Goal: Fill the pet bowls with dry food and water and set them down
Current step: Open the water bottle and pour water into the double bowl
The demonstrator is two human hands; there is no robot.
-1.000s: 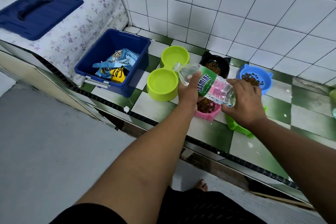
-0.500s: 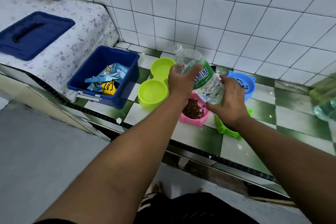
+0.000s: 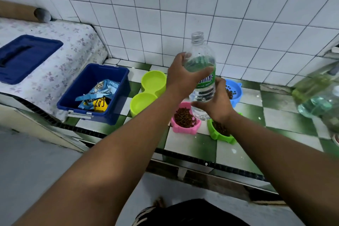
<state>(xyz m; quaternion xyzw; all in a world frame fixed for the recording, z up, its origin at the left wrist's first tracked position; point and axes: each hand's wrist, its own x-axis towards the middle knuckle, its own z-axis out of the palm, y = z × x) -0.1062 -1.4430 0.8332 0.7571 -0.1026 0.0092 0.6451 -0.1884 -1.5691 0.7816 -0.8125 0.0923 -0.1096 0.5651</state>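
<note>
Two bare hands hold an uncapped water bottle [image 3: 203,88] upright above a green-and-white tiled counter [image 3: 190,148]; the left hand [image 3: 180,77] wraps round its upper body, the right hand [image 3: 218,104] grips its lower part; beneath it stand a pink bowl [image 3: 184,119] and a green bowl [image 3: 220,132], both holding kibble; a blue bowl [image 3: 233,90] sits behind; a lime double bowl [image 3: 148,93] stands left, beside a blue bin [image 3: 95,95].

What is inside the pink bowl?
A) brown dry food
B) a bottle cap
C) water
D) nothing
A: the pink bowl holds a heap of brown dry food.
</note>
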